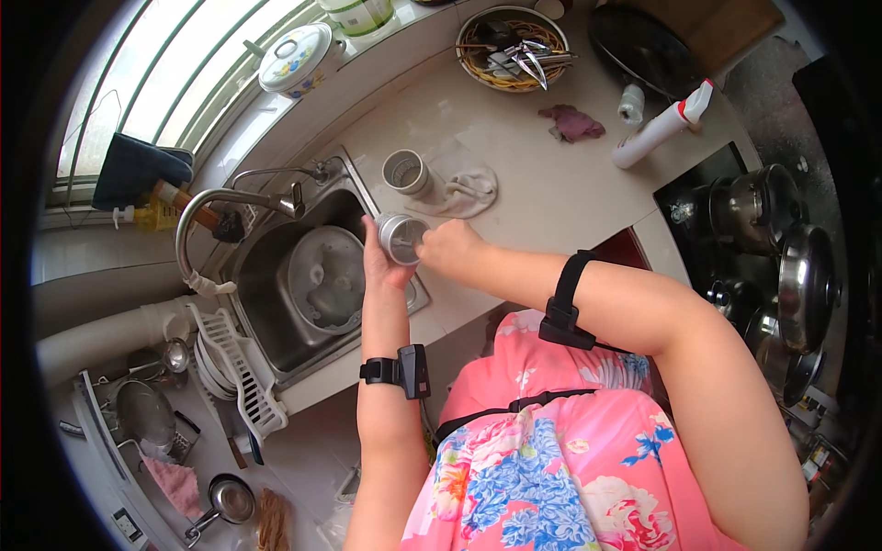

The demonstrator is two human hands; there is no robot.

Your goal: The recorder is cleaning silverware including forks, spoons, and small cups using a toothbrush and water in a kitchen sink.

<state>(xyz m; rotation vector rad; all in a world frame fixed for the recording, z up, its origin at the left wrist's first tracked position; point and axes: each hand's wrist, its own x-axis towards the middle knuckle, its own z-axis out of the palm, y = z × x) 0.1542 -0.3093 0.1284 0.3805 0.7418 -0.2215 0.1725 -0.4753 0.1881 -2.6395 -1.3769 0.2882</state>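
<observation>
My left hand [380,263] holds a clear-mouthed cylindrical cup or jar [402,234], tilted with its mouth towards me, by the sink's right edge. At the rim of that vessel is my right hand [451,249], its fingers curled. Whether it grips the rim or something small is hidden. Just beyond, a pale cylindrical container [406,172] stands on the counter beside a crumpled whitish cloth [463,193]. The stainless steel sink [269,303] lies to the left, with a round basin [326,275] holding liquid inside it.
A curved faucet [227,196] arches over the sink. Left of it stands a white dish rack [241,379]. Farther back are a utensil basket [511,48], a purple rag [573,124] and a white spray bottle [654,134]. Pots [765,206] occupy the stove at right.
</observation>
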